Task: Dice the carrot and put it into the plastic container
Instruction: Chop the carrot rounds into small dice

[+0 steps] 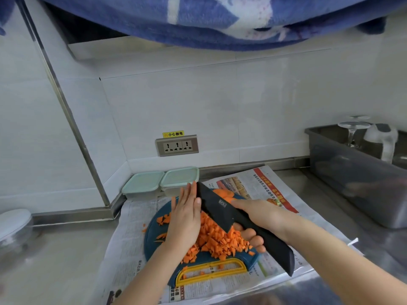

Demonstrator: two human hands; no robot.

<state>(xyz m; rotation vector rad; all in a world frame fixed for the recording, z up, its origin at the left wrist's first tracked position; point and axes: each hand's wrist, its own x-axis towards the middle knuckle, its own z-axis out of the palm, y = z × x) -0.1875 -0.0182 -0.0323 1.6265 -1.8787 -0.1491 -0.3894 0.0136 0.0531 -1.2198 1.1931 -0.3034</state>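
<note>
Gathering of the diced carrot on a round blue cutting board with a yellow handle insert. The left hand lies with straight fingers against the left side of the orange heap, holding nothing. The right hand grips the handle of a black knife, forefinger stretched along the blade, which tilts over the right side of the heap. A small pale mark is printed on the blade; it is too blurred to read. Uncut carrot pieces show beyond the blade. The board rests on a spread newspaper printed in Chinese with red and yellow headlines, too small to read. Two plastic containers with pale green lids on stand side by side at the wall, just beyond the board. Above them a triple wall socket carries a yellow sticker reading "小心触电". At right, a grey tub holds upturned stemmed glasses.
</note>
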